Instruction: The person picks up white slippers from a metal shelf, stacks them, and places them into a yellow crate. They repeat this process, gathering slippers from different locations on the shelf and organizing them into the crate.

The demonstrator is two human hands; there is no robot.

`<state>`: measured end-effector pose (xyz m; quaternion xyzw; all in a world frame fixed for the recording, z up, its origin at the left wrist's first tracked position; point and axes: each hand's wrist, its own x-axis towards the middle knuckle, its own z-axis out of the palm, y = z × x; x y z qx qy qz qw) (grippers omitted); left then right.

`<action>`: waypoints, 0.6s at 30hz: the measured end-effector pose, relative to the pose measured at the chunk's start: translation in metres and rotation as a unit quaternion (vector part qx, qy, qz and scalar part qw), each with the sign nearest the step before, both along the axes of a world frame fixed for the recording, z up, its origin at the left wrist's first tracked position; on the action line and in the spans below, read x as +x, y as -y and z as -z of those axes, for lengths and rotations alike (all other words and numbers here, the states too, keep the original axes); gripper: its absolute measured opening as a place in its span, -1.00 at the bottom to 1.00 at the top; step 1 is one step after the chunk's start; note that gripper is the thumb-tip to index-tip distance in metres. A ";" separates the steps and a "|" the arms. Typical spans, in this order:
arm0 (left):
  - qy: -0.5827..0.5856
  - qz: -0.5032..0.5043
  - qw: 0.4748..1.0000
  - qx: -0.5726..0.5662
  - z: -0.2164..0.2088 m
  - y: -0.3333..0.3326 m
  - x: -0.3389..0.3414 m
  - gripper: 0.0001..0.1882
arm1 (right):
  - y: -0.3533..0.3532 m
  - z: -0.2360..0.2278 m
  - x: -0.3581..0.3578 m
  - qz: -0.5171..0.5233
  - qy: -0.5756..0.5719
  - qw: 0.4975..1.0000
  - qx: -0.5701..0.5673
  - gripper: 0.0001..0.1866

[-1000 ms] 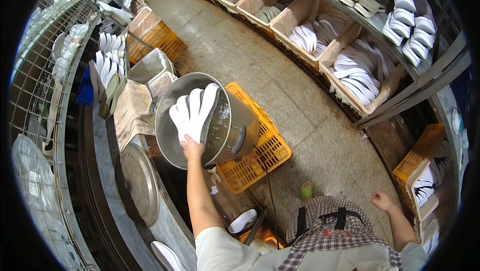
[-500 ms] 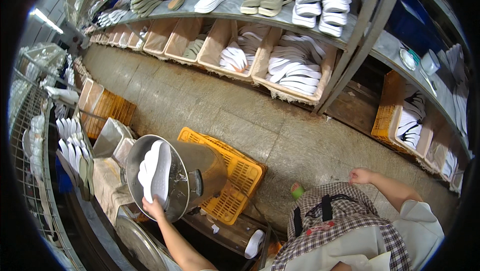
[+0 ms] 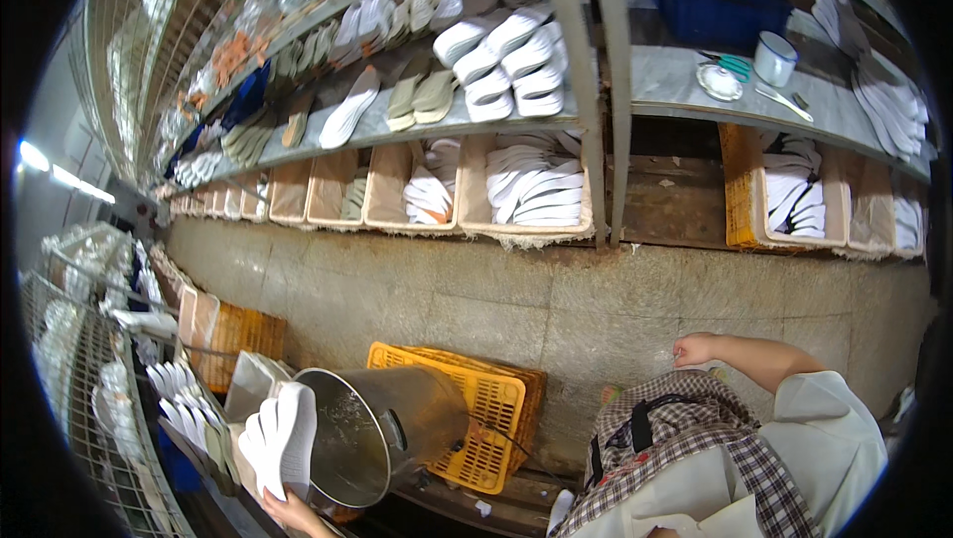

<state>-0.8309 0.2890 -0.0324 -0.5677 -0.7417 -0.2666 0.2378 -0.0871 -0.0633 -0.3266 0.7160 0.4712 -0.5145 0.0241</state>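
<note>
At the lower left, my left hand grips the heel end of several white shoe soles, fanned together and standing upright. They are beside the rim of a large metal bucket, which is tilted with its mouth toward me and has wet-looking inner walls. On the other side, my right hand hangs over the floor past my checked apron. Its fingers are curled closed, and whatever they may hold is too small to make out.
A yellow plastic crate lies behind the bucket. Across the aisle, lined bins of soles stand under a shelf with more soles, a white mug and scissors. A wire rack runs along the left.
My left hand has moved the white soles from in front of the bucket's mouth to its left rim. My view has turned toward the right and upward. The right hand remains curled at my side.
</note>
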 end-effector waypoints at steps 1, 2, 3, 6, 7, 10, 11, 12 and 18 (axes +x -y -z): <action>-0.036 -0.002 0.999 -0.002 -0.012 -0.003 0.014 -0.49 | 0.007 0.004 0.002 0.016 -0.011 1.000 0.013 -0.41; -0.043 0.033 0.998 0.013 -0.021 -0.007 0.031 -0.50 | 0.016 0.008 0.005 0.028 -0.016 0.999 0.019 -0.40; -0.049 0.066 0.996 0.026 -0.028 -0.010 0.049 -0.50 | 0.024 0.012 0.009 0.035 -0.020 0.999 0.020 -0.40; -0.033 0.153 0.987 0.049 -0.041 -0.008 0.116 -0.50 | 0.066 0.018 0.021 0.110 -0.039 0.992 0.049 -0.40; -0.030 0.199 0.977 0.063 -0.041 -0.009 0.145 -0.49 | 0.080 0.022 0.025 0.121 -0.041 0.990 0.058 -0.40; -0.032 0.300 0.953 0.027 -0.034 -0.010 0.256 -0.46 | 0.139 0.031 0.045 0.188 -0.038 0.977 0.089 -0.42; -0.043 0.340 0.939 0.022 -0.030 -0.006 0.299 -0.45 | 0.163 0.032 0.052 0.208 -0.026 0.975 0.077 -0.43; -0.060 0.384 0.921 0.032 -0.020 -0.001 0.349 -0.43 | 0.193 0.034 0.059 0.248 -0.028 0.964 0.095 -0.43; -0.034 0.572 0.812 -0.113 0.061 0.105 0.665 -0.45 | 0.391 0.044 0.089 0.459 -0.052 0.881 0.104 -0.45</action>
